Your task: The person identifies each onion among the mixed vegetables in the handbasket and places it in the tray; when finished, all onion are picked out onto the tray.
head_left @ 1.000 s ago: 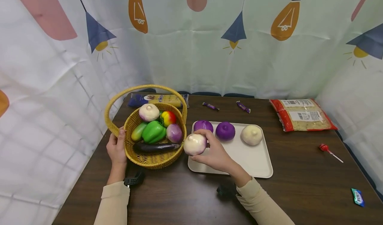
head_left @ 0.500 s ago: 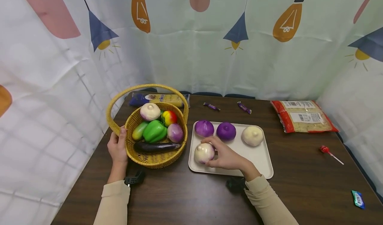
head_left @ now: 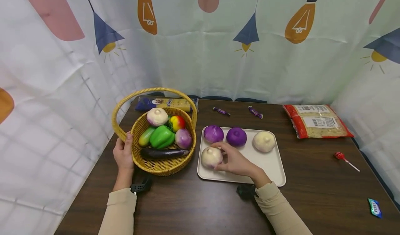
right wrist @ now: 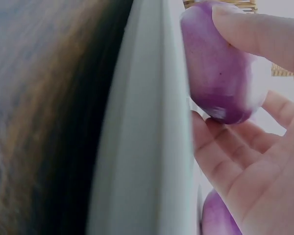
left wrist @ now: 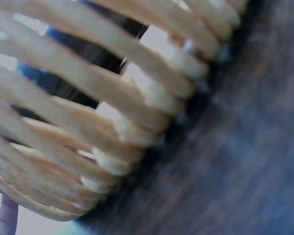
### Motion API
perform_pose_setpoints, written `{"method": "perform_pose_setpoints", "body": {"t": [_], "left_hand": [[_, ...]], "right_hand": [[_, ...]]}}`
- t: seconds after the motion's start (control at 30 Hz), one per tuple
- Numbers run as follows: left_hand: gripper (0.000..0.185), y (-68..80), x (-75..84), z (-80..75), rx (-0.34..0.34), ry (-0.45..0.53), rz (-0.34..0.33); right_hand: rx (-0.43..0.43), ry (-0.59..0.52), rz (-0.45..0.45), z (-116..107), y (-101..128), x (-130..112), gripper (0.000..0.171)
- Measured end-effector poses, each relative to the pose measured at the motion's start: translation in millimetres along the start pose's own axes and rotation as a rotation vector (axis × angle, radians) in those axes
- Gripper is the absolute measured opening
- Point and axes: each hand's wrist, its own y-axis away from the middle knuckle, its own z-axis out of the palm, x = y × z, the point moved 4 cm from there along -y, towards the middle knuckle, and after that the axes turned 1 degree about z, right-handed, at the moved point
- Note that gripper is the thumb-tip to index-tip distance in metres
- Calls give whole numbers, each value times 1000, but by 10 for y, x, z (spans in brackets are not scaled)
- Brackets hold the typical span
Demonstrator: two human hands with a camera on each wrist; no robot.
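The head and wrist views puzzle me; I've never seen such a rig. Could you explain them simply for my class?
There is no robot: a person works with bare hands. The head camera looks down at the table; each wrist camera shows that hand's work close up.

The left hand holds the side of a wicker basket of vegetables; its woven wall fills much of the left wrist picture. The right hand grips a white-and-purple turnip at a pale tray, which also bears two purple vegetables and a cream one.

Around them lie two purple-wrapped sweets, a red-edged bag, a lollipop, a small blue-green packet and, behind the basket, a blue-and-yellow packet.
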Motion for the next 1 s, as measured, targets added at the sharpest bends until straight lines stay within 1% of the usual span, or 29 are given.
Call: {"method": "perform_pose_setpoints", "body": {"t": [0.17,0.23,0.3,0.37,0.43,0.53,0.63,0.7,0.77,0.83,0.93,1.0], "left_hand": [[35,-7,-22,-7,7,-8,-14],[36,-7,-26,-11,12,-14,-19],[36,-7,-29,-15,15,-13,-23],[36,-6,-28,-14,14,-7,-26],[36,-7,-26,-10,10,-2,-23],[37,-13,-16,-5,3,3,-12],[36,-23,-3,-20,6,17,-5],[33,-21,-2,-30,8,22,-7],[31,-15,-16,-39,6,21,-17],[30,-14,-35,-43,-2,9,-25],[32,-14,-45,-41,-20,-4,-30],[32,-21,-35,-37,-29,0,-22]], "right_hand": [[6,7,25,-94,23,-49,71],[35,27,36,-175,38,-113,64],[85,45,36,-253,49,-188,55],[129,40,18,-303,52,-290,46],[161,17,-10,-305,37,-406,39],[166,-61,-71,-217,-54,-599,33],[160,-135,-120,-53,-233,-781,33],[149,-168,-128,63,-378,-882,37],[139,-193,-111,184,-528,-938,43],[134,-182,-75,285,-670,-969,48],[150,-107,-10,394,-853,-981,55],[165,-55,23,434,-957,-983,58]]}}
